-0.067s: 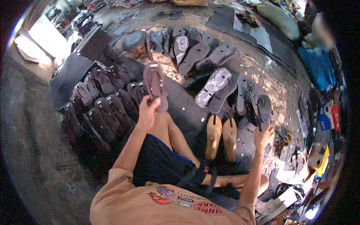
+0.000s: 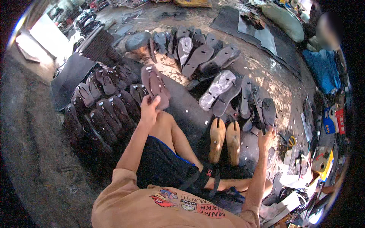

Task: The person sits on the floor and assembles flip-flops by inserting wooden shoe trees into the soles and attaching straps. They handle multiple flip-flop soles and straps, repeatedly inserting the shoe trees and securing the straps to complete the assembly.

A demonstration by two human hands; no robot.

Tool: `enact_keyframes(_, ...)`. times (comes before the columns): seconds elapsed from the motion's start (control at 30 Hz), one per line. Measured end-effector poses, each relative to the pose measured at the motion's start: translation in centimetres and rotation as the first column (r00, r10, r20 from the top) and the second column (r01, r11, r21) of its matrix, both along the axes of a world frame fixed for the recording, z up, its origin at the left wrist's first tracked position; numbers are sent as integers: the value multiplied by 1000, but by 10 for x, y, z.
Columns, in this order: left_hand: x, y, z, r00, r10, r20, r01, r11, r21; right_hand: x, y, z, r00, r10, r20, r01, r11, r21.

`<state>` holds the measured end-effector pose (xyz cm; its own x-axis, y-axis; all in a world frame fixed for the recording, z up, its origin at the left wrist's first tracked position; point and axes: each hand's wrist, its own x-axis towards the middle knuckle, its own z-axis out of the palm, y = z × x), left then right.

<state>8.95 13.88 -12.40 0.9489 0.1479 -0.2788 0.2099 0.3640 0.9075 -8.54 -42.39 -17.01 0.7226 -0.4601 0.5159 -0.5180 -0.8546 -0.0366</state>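
Observation:
My left hand (image 2: 150, 110) is closed on the heel end of a brown flip-flop (image 2: 155, 87), lifted in front of my knee with its toe end away from me. Several finished dark flip-flops (image 2: 108, 114) lie in rows to its left. My right hand (image 2: 267, 138) is closed round the near end of a long, thin dark tool (image 2: 259, 114), whose exact kind I cannot make out. Beside that tool lies a dark sole (image 2: 268, 109). Between my hands, two wooden shoe lasts (image 2: 217, 140) lie side by side near my shin.
Several loose soles (image 2: 198, 60) spread across the floor ahead, one silvery sole (image 2: 217, 89) among them. A dark rubber sheet (image 2: 228, 22) lies farther off. Yellow-handled scissors (image 2: 292, 141) and a cardboard box (image 2: 322, 161) sit at the right. A blue cloth (image 2: 323, 70) lies beyond.
The flip-flop in my left hand has tipped, its toe end shifting slightly left and down. My right hand keeps its hold with hardly any movement.

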Motion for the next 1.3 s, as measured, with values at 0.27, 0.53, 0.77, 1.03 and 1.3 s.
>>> enact_keyframes(0.27,6,37,-37,988,-149,40,118,896,427,-30,45,66,821,-113,560,-325,714,620)
enact_keyframes(0.53,-119,-128,151,708,-564,426,583,806,99,-83,234,101,853,-25,521,-463,-498,733)
enact_keyframes(0.77,-154,-151,201,333,-753,568,236,650,723,-77,210,215,698,390,600,-713,310,628)
enact_keyframes(1.03,-162,-162,187,202,-661,722,176,750,637,-87,217,208,531,482,697,-841,199,503)
enact_keyframes(1.3,-166,-148,186,276,-797,537,144,587,797,-89,217,216,630,507,588,-759,244,604)
